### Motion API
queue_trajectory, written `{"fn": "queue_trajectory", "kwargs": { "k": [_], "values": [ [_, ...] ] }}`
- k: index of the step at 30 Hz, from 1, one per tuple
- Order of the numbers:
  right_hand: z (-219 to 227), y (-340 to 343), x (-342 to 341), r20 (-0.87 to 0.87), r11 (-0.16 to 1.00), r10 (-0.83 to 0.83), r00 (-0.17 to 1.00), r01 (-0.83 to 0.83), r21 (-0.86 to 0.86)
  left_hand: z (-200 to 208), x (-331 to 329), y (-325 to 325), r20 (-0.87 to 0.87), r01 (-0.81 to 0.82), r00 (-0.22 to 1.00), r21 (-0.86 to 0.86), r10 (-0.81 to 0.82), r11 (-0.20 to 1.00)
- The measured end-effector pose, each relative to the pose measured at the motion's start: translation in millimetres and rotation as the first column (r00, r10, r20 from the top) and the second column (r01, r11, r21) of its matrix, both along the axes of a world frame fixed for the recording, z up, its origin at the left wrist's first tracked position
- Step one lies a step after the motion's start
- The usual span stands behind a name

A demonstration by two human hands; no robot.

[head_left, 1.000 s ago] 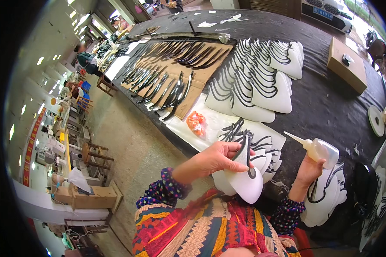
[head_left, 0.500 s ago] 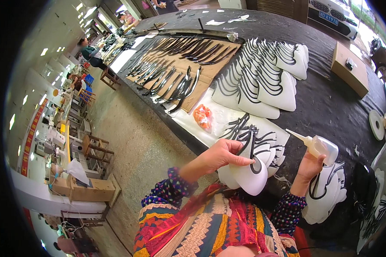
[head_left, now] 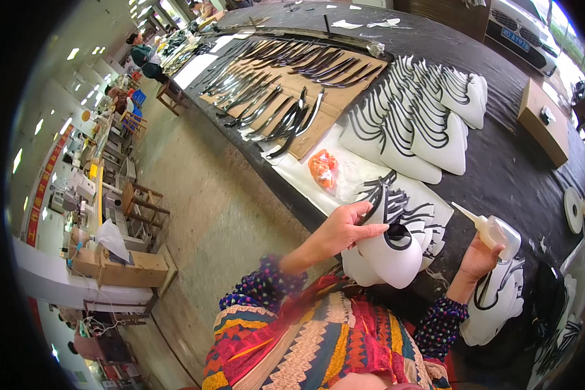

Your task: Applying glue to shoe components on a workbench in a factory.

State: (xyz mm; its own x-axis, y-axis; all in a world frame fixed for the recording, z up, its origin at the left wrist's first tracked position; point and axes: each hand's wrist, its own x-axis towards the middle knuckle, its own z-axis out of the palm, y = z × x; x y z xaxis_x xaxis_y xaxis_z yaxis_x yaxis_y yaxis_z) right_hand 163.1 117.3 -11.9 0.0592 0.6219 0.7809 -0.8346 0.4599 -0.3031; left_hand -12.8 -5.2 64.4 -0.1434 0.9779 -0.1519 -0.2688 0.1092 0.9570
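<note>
Work surface: a long table (head_left: 494, 175) under a dark, creased covering, set beside a concrete floor (head_left: 221, 188). Nearest you, your patterned garment (head_left: 312, 331) fills the lower edge. Your left hand (head_left: 344, 227) grips a white curved piece (head_left: 396, 263) between thumb and fingers, at its upper left; this piece, edged in black along its upper curve, is raised in front of you over the near table edge. Your right hand (head_left: 480, 259) has its fingers closed round a translucent bottle (head_left: 502, 238), nozzle tilted up and leftward, apart from the white piece. Below the bottle, a stack of black-edged white pieces (head_left: 497, 315). Just behind the held piece, a fanned pile of similar pieces (head_left: 424, 218). Beyond: a bag of orange contents (head_left: 323, 168) on white sheeting (head_left: 294, 177), then overlapping rows of larger white pieces (head_left: 429, 127). To their left, glossy black strips (head_left: 292, 127) lie on flat cardboard (head_left: 337, 107); to their right, a carton (head_left: 538, 127). Farthest: a standing person (head_left: 146, 58) at upper left, a parked car (head_left: 525, 36) at upper right.
</note>
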Motion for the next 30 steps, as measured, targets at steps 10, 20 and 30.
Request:
{"fn": "queue_trajectory", "kwargs": {
  "k": [10, 20, 30],
  "values": [
    [-4.2, 0.5, -17.1, 0.025, 0.987, 0.148, 0.989, -0.149, 0.061, -10.9, -4.9, -17.5, -0.011, -0.094, 0.996, 0.007, 0.094, 0.996],
    [-5.7, -2.0, -24.5, 0.119, 0.972, 0.209, 0.971, -0.219, 0.079, -16.0, -5.3, -27.8, -0.043, -0.173, 0.984, 0.001, 0.173, 0.985],
    [-1.5, -7.0, -32.1, 0.154, 0.994, 0.09, 0.984, -0.078, -0.077, -20.3, -3.3, -37.8, -0.05, -0.215, 0.975, 0.009, 0.215, 0.977]
  ]
}}
